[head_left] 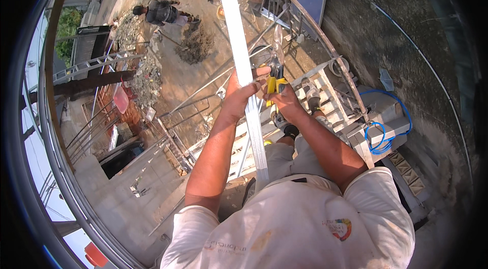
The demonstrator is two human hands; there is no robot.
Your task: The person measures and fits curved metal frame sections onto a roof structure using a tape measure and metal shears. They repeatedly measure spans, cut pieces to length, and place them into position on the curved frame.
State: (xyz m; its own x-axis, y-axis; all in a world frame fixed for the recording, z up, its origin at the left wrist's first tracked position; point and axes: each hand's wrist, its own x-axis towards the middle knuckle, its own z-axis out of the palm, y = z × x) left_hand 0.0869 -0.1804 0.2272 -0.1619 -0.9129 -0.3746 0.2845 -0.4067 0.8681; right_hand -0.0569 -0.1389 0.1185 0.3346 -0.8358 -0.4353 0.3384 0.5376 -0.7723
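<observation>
A long, shiny metal channel strip (235,25) runs from the top of the view down to my waist. My left hand (238,99) is closed round it, with the thumb across its face and a finger reaching toward the right hand. Beside it, my right hand (287,102) grips tin snips (276,63) by their yellow handles. The dark-pivoted blades point away from me, apart from the strip. How far the jaws are parted is hard to make out.
I stand on a slatted platform (333,97) with metal bars around it. A rough wall (406,50) rises at right, near a coiled blue hose (378,139). Far below, a person (162,12) stands by a dark heap (195,46). A ladder (91,65) lies left.
</observation>
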